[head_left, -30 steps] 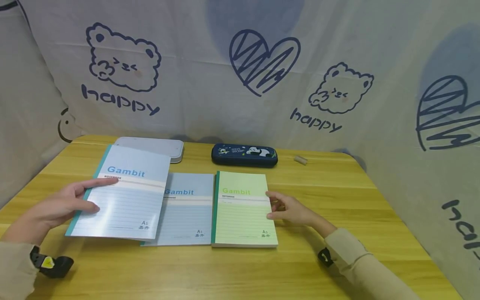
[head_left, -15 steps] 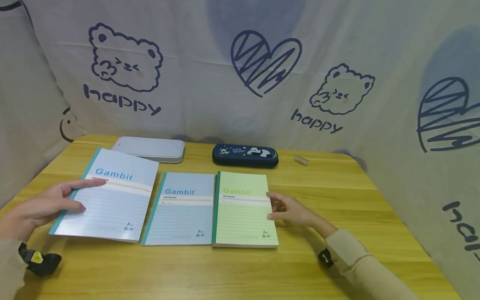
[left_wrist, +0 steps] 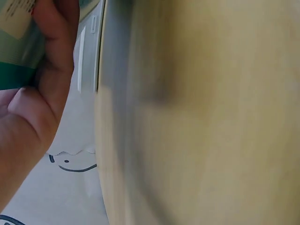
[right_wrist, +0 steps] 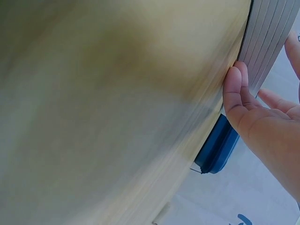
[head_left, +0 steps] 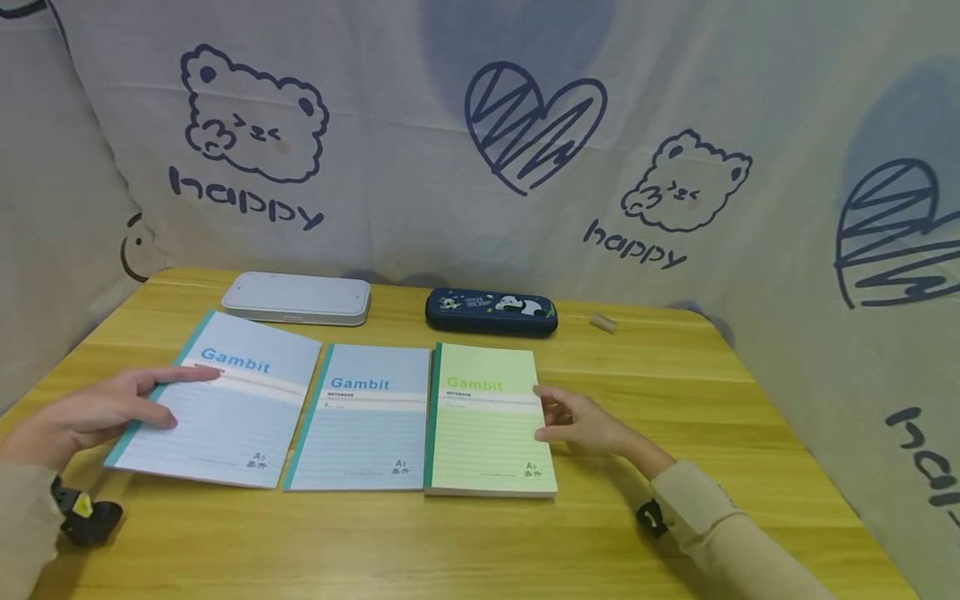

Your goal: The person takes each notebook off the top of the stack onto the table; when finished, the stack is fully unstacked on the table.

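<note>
On the left, a blue Gambit notebook [head_left: 232, 425] with a teal spine lies slightly turned, close over the table [head_left: 480, 550]. My left hand [head_left: 105, 412] grips it by the spine side, thumb and index finger on the cover, other fingers hidden beneath. A second blue notebook [head_left: 367, 442] lies flat in the middle. Against its right side is a thick pile topped by a green notebook [head_left: 487, 442]. My right hand [head_left: 588, 425] touches the pile's right edge with fingertips and thumb; the right wrist view shows its fingers [right_wrist: 233, 89] against the layered notebook edges [right_wrist: 267, 37].
Behind the notebooks are a white flat case [head_left: 296, 298] and a dark blue panda pencil case [head_left: 491, 312]. A small tan block [head_left: 603, 323] lies farther right. A printed cloth [head_left: 405, 167] hangs along the table's back and sides.
My left hand has carried the blue notebook leftward off the middle one, then lowered it and shifted it slightly right. The right hand stays at the green notebook's edge.
</note>
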Demonstrator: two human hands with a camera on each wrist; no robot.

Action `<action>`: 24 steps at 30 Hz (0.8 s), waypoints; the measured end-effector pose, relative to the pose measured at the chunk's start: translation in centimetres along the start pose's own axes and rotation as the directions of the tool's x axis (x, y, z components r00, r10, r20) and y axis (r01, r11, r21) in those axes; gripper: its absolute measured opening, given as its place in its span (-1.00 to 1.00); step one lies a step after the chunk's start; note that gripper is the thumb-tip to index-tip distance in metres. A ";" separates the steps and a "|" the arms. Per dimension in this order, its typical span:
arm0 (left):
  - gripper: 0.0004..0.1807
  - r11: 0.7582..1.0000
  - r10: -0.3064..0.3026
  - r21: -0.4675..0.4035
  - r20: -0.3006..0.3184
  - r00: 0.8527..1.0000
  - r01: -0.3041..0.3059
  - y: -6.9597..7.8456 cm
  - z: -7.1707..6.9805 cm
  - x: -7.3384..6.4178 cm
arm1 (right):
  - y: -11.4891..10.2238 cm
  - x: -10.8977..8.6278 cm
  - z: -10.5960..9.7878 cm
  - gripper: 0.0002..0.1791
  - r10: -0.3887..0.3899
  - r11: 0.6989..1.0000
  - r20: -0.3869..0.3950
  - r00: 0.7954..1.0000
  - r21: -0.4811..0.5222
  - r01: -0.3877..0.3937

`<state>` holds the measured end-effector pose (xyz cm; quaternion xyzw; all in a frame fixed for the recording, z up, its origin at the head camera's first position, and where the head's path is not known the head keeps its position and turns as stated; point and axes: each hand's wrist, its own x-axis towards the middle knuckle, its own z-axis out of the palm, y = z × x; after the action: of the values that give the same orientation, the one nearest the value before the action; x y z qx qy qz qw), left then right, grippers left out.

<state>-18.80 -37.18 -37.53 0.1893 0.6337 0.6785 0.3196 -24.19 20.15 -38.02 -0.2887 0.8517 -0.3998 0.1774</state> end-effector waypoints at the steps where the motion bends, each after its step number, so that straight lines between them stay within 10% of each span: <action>1: -0.32 1.000 -0.008 0.011 -0.004 1.000 0.008 0.0 0.0 0.1 | 0.0 0.0 0.0 -0.25 -0.001 1.000 0.000 1.000 0.002 0.001; 17: -0.34 0.956 -0.112 0.248 -0.188 0.976 0.158 -0.1 0.6 0.5 | 0.1 0.0 0.0 -0.26 0.003 1.000 0.002 1.000 -0.004 -0.003; 24: -0.19 0.856 -0.124 0.441 -0.332 0.935 0.270 0.3 1.5 0.9 | 0.4 0.1 0.1 -0.26 0.006 1.000 -0.003 1.000 -0.014 -0.006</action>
<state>-18.55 -35.43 -37.14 0.0938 0.8380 0.4837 0.2343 -24.33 20.27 -38.33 -0.2871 0.8556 -0.3935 0.1753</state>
